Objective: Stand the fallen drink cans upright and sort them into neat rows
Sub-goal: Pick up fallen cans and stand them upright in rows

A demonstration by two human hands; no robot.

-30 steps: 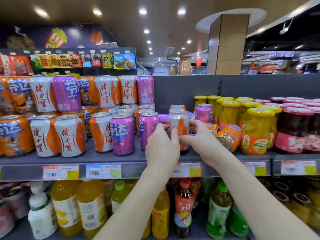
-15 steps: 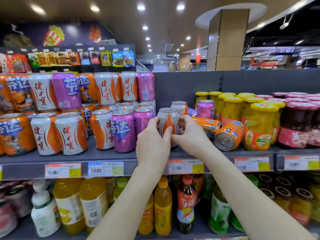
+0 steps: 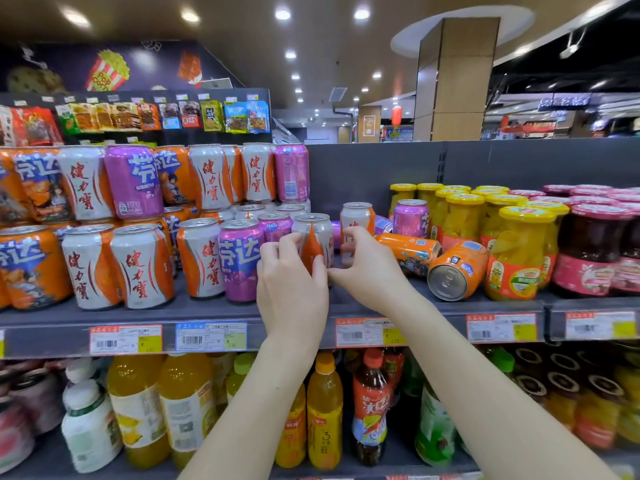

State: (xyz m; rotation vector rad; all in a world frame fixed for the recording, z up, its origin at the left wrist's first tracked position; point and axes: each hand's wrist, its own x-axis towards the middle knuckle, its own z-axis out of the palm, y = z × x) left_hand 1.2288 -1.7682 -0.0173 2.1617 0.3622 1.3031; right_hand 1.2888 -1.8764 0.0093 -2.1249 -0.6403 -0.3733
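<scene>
Left hand [image 3: 292, 289] and right hand [image 3: 369, 271] curl their fingers round the upright white-and-orange aluminium drink can [image 3: 313, 233] at the front of the grey metal shelf [image 3: 207, 310], just beside the purple drink can [image 3: 239, 261]; I would seat it flat and in line before reaching for the fallen orange cans [image 3: 457, 271].

Bright ceiling spotlights [image 3: 283, 14] (glare), edges warped.

Supermarket: price-tagged shelf [image 3: 69, 320], stacked cans [image 3: 145, 265]
</scene>
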